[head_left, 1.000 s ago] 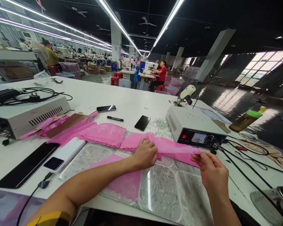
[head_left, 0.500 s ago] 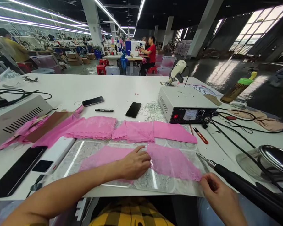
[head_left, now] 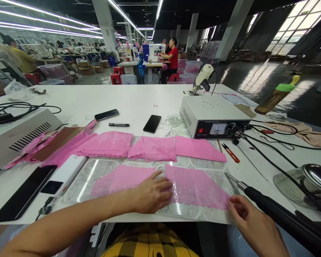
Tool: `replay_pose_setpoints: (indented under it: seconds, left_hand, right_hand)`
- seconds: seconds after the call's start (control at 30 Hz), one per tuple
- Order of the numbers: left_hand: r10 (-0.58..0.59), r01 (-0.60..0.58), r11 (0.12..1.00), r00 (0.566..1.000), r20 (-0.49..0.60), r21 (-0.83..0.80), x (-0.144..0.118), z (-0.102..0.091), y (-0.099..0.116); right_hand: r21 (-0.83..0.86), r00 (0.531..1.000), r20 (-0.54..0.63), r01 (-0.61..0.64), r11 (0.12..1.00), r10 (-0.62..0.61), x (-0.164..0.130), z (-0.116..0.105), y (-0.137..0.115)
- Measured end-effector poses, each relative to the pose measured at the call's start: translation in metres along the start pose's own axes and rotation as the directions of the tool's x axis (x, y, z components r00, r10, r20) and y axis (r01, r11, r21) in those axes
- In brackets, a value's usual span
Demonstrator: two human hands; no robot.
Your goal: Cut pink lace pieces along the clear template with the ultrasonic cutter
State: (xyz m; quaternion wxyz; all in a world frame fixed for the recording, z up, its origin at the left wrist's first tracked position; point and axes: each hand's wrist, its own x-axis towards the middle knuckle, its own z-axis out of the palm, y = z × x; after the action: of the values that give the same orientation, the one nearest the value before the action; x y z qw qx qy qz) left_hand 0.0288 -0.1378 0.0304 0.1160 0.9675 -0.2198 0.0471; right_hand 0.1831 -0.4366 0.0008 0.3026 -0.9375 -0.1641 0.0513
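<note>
A sheer pink lace piece (head_left: pixel 194 184) lies spread on the clear plastic mat (head_left: pixel 80 178). My right hand (head_left: pixel 253 221) pinches its lower right corner between thumb and forefinger. On its left edge rests my left hand (head_left: pixel 153 192), palm down with fingers stretched out. Another pink piece (head_left: pixel 115 180) lies to the left, partly covered by my left hand and forearm. Behind these is a row of pink fabric: a lace-edged stack (head_left: pixel 107 144), a folded lace piece (head_left: pixel 160 148) and a plain piece (head_left: pixel 198 148). A black-handled tool (head_left: pixel 267 203) with a thin metal tip points toward the mat's right side.
A grey control box (head_left: pixel 214 116) with cables stands at the back right, near orange-handled snips (head_left: pixel 231 153) and a glass jar (head_left: pixel 291 185). Two phones (head_left: pixel 152 123) and a marker (head_left: pixel 119 125) lie behind the fabric. At left are a white power bank (head_left: pixel 66 175) and another grey box (head_left: pixel 24 134).
My left hand has slid slightly toward me, its fingers flatter and more spread. My right hand keeps its pinch on the lace corner. The whole view has shifted slightly.
</note>
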Motion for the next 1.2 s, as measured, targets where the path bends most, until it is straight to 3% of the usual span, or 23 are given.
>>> replay_pose_setpoints:
  seconds: [0.1, 0.27, 0.5, 0.9, 1.2]
  left_hand:
    - [-0.103, 0.105, 0.992, 0.994, 0.035, -0.063, 0.016, -0.01, -0.009]
    - [-0.271, 0.271, 0.96, 0.962, 0.02, -0.063, 0.073, -0.025, -0.053]
    - [-0.369, 0.381, 0.923, 0.918, 0.147, -0.056, 0.135, -0.02, -0.098]
    - [-0.378, 0.404, 0.912, 0.895, 0.237, -0.072, 0.151, -0.02, -0.111]
    - [-0.354, 0.399, 0.901, 0.903, 0.242, -0.169, 0.163, -0.044, -0.107]
  right_hand:
    - [0.161, 1.0, -0.026, 0.013, 0.987, -0.009, 0.012, 0.004, 0.002]
    - [0.421, 0.995, -0.078, 0.094, 0.902, -0.067, 0.063, 0.015, -0.017]
    - [0.399, 0.987, -0.102, 0.155, 0.904, -0.124, 0.127, 0.02, -0.027]
    - [0.265, 0.961, -0.016, 0.272, 0.925, -0.278, 0.145, 0.027, -0.033]
    - [0.118, 0.849, -0.063, 0.528, 0.841, -0.524, 0.136, 0.045, -0.058]
